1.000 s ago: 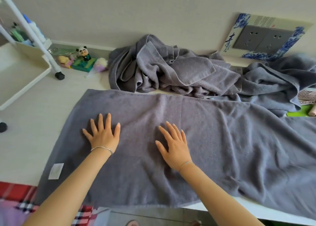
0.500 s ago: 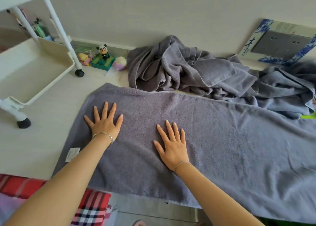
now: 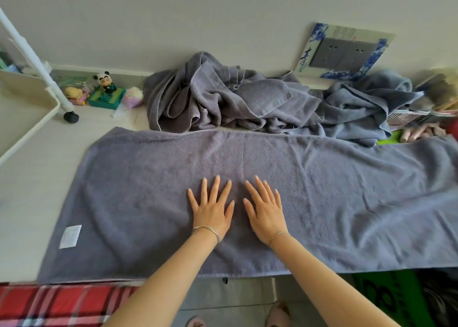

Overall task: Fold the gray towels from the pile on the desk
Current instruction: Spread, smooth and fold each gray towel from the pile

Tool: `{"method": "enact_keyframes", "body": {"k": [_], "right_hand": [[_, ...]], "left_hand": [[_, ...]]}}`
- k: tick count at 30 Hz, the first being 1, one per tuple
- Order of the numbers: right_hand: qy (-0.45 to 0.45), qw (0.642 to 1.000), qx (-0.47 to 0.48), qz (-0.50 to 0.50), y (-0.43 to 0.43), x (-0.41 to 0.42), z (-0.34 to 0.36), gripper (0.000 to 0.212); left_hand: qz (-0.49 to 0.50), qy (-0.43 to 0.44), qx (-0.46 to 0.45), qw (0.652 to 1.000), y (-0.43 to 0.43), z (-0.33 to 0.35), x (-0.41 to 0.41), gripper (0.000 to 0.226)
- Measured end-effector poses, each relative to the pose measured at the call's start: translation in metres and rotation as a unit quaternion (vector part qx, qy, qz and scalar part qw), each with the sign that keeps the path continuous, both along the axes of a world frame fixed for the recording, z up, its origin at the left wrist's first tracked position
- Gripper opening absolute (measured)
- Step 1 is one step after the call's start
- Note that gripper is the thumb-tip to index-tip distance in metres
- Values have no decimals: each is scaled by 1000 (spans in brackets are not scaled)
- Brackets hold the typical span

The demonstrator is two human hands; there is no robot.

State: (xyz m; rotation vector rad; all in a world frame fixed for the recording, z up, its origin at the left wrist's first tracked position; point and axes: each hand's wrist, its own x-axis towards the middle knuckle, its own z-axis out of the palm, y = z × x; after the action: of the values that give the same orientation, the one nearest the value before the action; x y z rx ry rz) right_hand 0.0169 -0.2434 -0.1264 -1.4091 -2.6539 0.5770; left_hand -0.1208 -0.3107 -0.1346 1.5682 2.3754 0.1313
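1. Fingers of left hand straight and splayed, flat on cloth; nothing gripped.
2. Fingers of right hand likewise straight and spread, palm down. The two thumbs lie just beside each other, not touching.
3. Thin bracelet on each wrist.
4. Both palms press the middle of the spread gray towel, laid flat along the desk. Its near edge reaches the desk front and its right end runs out of view. White label near its near-left corner.
5. Behind it, the pile of gray towels — crumpled, unfolded — sits against the wall, touching the spread towel's far edge.
6. Left of the pile: panda figurine on a green base, small toys beside it, and a white rack leg on a black caster.
7. On the wall above the pile's right end — socket panel in a blue-and-white frame.
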Motion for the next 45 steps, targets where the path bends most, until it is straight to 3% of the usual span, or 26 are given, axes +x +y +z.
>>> {"method": "enact_keyframes", "body": {"k": [4,11,13,16,24,30,38,42,45], "right_hand": [[-51,998,29,0,3,63,-9,66],[-78,985,41,-151,50,199,-6,70],[-84,982,26,-166,59,216,-3,74],[-51,987,38,-145,69,211,5,75],[-3,998,13,-56,100,162,0,76],[-39,995,50,-78,146,233,-10,71],[-46,984,37,-167,209,309,-3,66],[-7,992,58,-114,229,303,8,70],[2,993,43,-112,249,307,8,55]], "left_hand": [[7,37,15,999,0,-10,-2,62],[15,63,-15,998,9,-7,4,53],[21,62,-24,998,10,-3,6,65],[15,48,-21,999,24,7,32,85],[-77,-28,46,996,106,13,169,77],[-59,30,35,997,120,-5,184,70],[0,37,33,999,166,23,210,65],[-58,18,54,997,212,34,254,56],[-95,5,59,994,245,33,281,55]]}}
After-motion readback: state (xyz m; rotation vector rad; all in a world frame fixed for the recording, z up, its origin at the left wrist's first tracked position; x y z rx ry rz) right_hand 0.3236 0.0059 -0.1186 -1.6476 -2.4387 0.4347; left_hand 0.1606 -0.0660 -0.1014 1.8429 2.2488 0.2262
